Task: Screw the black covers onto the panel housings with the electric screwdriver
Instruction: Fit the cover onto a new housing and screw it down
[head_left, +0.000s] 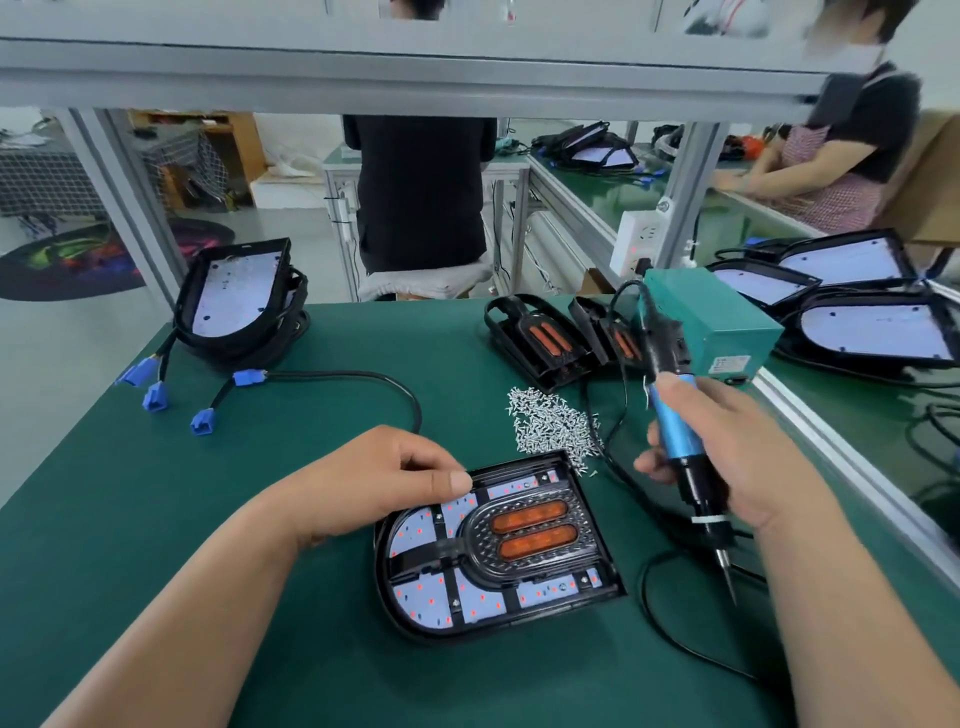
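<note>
Looking down from your head camera, you see a dark green tabletop (208, 519). Your right grip (727, 447) is curled tight round the blue and black electric screwdriver (675, 431). The tool leans a bit. Its thin metal tip points down over the tabletop, just to the right of the housing and not touching it. A blue-green metal box (711, 322) stands behind the tool.

The black D-shaped panel housing (382, 571) lies flat in front of you, between your two arms. A black cover with two orange windows (530, 535) sits on its white board, which has red dots. Your left grip (384, 478) rests at the far left edge of the housing. Its fingers are curled and the thumb meets the first finger. You cannot tell if something small is pinched there.

A heap of little silver screws (556, 426) lies just behind the housing. More black covers (540, 338) lie further back. A stack of black housings (234, 291) with blue plugs (156, 395) sits at the far left.
</note>
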